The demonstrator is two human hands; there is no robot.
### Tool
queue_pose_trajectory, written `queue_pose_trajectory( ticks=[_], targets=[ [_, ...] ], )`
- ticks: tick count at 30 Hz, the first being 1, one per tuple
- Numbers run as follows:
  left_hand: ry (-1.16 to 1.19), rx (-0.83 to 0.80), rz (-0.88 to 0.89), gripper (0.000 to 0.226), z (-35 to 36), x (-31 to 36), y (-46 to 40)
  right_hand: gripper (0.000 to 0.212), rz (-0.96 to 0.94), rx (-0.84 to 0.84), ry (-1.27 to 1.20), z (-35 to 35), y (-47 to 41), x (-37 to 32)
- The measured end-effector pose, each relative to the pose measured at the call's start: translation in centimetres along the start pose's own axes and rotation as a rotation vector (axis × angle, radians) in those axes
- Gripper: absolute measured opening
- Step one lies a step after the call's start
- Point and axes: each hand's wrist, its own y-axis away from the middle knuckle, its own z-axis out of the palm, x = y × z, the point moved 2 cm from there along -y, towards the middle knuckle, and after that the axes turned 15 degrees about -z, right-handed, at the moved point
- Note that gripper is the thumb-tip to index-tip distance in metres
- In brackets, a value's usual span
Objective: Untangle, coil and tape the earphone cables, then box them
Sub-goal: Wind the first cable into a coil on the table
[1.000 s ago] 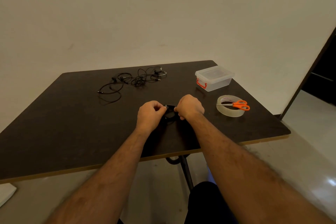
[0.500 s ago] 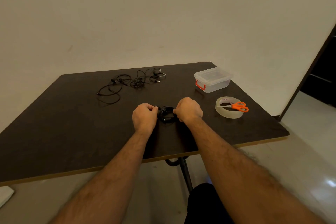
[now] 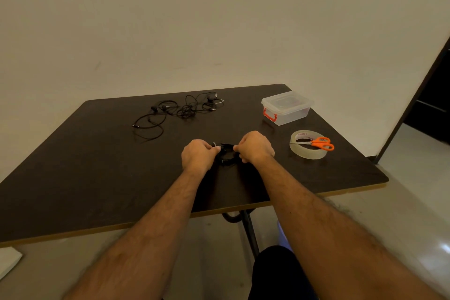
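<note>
- Your left hand [image 3: 198,157] and right hand [image 3: 255,147] sit close together over the middle of the dark table [image 3: 97,178], each with fingers curled in on one side of a small black earphone coil [image 3: 226,154] that lies between them.
- Pinching from both sides looks meant to keep the loops stacked so they cannot spring apart before tape goes on — a judgement, not something shown.
- A pale bit shows at your left fingertips; it may be a plug or a scrap of tape, too small to tell.
- The rest of the earphone cables [image 3: 177,111] lie in a loose tangle at the far side of the table, well apart from your hands, so more untangling remains.
- The tape roll [image 3: 307,152] lies flat to your right, near your right hand, with the orange-handled scissors [image 3: 319,142] resting across its top — probably parked there for a quick reach.
- The clear plastic box [image 3: 287,107] with its red latch stands beyond the tape with the lid on, so boxing has not begun.
- Your fingertips and the contact with the coil are hidden behind your knuckles, and the black cable nearly vanishes against the dark top.
- Whether the box holds anything cannot be made out through its walls.
</note>
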Motion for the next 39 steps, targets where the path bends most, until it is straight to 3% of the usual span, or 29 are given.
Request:
queue_pose_trajectory(
  ticks=[11,24,32,39],
  targets=[
    [0.177,0.006,-0.018,0.026,-0.3,-0.5,0.0,0.017,-0.043,-0.026,-0.097,-0.8,0.4,0.1],
    [0.094,-0.023,0.011,0.03,0.0,-0.1,0.3,0.013,-0.081,-0.028,-0.063,-0.7,0.8,0.0],
    [0.022,-0.047,-0.016,0.005,0.1,-0.2,-0.1,0.016,-0.093,0.009,0.007,0.0,0.9,-0.1],
    [0.062,-0.045,-0.07,0.005,0.0,-0.3,-0.1,0.019,-0.067,0.002,0.05,0.0,0.5,-0.2]
  ],
)
